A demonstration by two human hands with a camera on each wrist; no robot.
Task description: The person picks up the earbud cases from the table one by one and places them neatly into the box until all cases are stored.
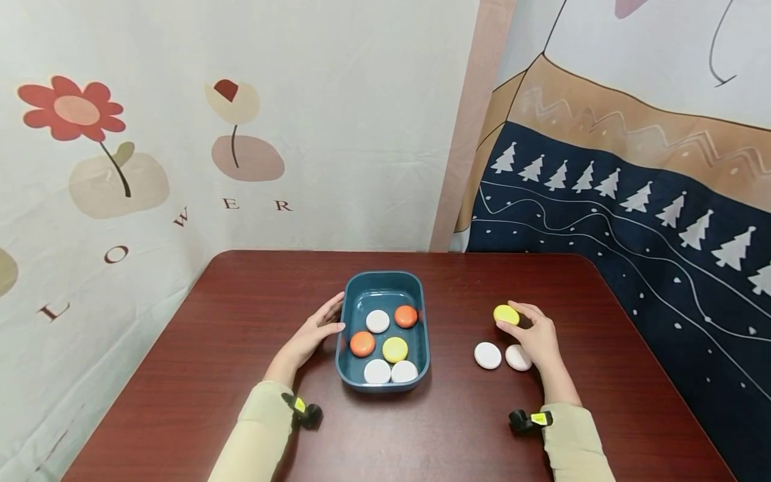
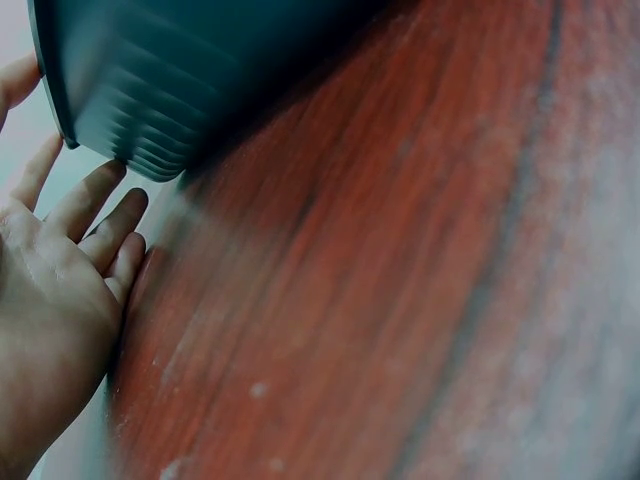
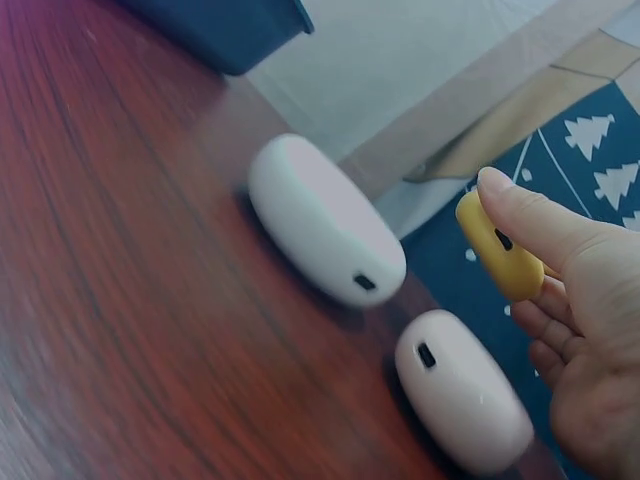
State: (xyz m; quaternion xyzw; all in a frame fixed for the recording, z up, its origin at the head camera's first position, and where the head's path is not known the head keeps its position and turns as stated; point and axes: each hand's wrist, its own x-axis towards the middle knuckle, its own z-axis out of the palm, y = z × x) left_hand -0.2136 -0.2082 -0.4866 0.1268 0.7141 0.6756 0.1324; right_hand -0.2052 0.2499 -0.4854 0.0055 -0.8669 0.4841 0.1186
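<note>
My right hand point(image 1: 538, 338) pinches a yellow round device point(image 1: 506, 315) between thumb and fingers, above the table. A small dark slot shows on the rim of this yellow piece point(image 3: 500, 245) in the right wrist view. Just below that hand lie a white round device point(image 1: 487, 355) and a pale pinkish-white one point(image 1: 518, 357), each with a similar slot. My left hand point(image 1: 307, 338) rests its extended fingers against the left side of a blue rectangular tray point(image 1: 385, 281). Inside the tray are orange, yellow and white round pieces, including an orange one point(image 1: 406, 316) and a yellow one point(image 1: 395, 349).
A dark red wood-grain table point(image 1: 265, 288) carries everything. Behind it hangs a pale cloth point(image 1: 337, 134) with flower prints, and on the right a navy cloth point(image 1: 578, 207) with white trees. Each sleeve has a black wrist camera strapped on.
</note>
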